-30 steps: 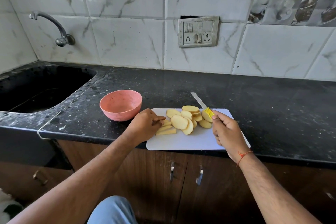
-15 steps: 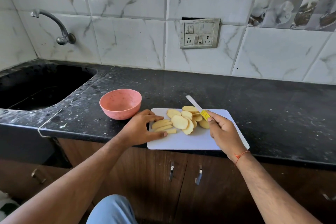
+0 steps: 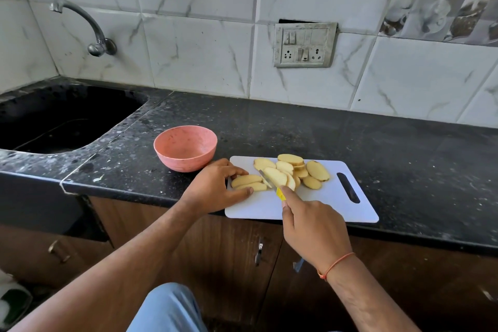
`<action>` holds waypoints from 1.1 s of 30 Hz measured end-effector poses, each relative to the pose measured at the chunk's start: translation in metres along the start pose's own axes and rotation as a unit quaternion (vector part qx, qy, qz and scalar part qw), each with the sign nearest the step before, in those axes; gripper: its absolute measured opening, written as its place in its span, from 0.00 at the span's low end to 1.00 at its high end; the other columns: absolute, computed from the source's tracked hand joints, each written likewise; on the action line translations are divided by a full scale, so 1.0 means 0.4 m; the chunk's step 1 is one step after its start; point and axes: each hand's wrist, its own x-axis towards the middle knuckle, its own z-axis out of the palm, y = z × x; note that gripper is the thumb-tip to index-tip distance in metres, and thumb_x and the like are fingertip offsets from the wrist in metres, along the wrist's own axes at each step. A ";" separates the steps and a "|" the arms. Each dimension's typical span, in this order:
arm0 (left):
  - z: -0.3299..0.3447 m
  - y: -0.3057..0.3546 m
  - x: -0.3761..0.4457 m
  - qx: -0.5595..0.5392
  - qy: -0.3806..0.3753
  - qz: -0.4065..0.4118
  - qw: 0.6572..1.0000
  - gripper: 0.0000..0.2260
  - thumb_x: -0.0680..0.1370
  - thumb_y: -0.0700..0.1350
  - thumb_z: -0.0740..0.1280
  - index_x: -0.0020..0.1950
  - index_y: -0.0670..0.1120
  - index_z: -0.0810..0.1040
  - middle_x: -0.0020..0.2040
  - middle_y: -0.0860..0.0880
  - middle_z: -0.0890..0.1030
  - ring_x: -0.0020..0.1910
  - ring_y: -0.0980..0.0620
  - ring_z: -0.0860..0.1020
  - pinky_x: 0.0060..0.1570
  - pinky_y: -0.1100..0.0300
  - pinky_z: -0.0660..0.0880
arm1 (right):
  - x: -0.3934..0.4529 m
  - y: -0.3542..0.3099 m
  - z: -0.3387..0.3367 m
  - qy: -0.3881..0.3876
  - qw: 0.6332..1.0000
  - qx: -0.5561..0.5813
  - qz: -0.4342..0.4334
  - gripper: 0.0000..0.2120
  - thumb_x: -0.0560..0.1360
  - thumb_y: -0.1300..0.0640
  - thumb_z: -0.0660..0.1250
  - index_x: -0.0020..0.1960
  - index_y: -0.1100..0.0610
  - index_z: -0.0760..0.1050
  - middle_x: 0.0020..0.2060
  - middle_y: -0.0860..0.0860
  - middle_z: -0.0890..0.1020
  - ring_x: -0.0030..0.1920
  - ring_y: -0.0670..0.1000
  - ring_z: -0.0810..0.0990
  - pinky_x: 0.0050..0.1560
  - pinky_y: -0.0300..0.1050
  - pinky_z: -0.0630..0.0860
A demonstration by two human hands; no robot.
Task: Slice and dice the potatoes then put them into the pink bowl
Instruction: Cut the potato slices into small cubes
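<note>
My left hand (image 3: 215, 187) lies at the near left corner of the flat white plastic cutting board (image 3: 336, 209), its fingers curled round a small stack of pale yellow, smooth-cut oval potato slices (image 3: 246, 182), thumb at the near side and fingertips at the far side; that grip is closed on the stack. My right hand (image 3: 314, 226) is wrapped tight on the yellow handle of a small knife (image 3: 270, 183), forefinger stretched along the top of the handle, so this grip is clamped on the knife. The thin steel blade slants up and to the left from the handle and lies between the held stack and the loose heap of overlapping potato rounds (image 3: 292, 171), which spreads over the far middle of the board; some rounds lean on one another, one lies flat at the right edge of the heap. The board has rounded corners and a long slot for a handle at its right side, and it juts a little over the front edge of the speckled black stone counter (image 3: 377, 137). The round pink bowl (image 3: 185, 152), matt with faint flecks, stands on the counter just beside the board's far left corner, with no potato in it. A thin orange thread circles my right wrist.
</note>
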 end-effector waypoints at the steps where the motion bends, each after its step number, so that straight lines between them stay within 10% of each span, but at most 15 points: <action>1: 0.000 -0.002 -0.001 -0.003 0.001 0.003 1.000 0.21 0.74 0.61 0.77 0.64 0.56 0.85 0.50 0.61 0.77 0.49 0.60 0.77 0.47 0.67 0.73 | -0.004 -0.005 0.002 -0.004 1.000 -0.005 0.000 0.24 0.86 0.44 0.49 0.82 0.43 0.59 0.32 0.45 0.73 0.31 0.46 0.71 0.28 0.43 0.63; 13: -0.015 -0.024 0.005 -0.070 -0.038 -0.019 0.997 0.19 0.75 0.42 0.72 0.66 0.53 0.85 0.52 0.57 0.80 0.43 0.63 0.76 0.42 0.71 0.72 | -0.014 -0.007 0.026 -0.032 0.999 0.004 -0.002 0.25 0.86 0.43 0.48 0.83 0.43 0.56 0.31 0.45 0.74 0.32 0.47 0.75 0.33 0.44 0.77; 33: -0.013 -0.020 0.009 -0.064 -0.064 -0.029 0.996 0.22 0.76 0.50 0.60 0.66 0.56 0.85 0.59 0.58 0.80 0.56 0.59 0.79 0.57 0.56 0.79 | 0.003 -0.044 0.018 -0.029 0.999 0.020 0.003 0.25 0.87 0.44 0.49 0.82 0.45 0.59 0.31 0.44 0.68 0.32 0.45 0.69 0.29 0.38 0.57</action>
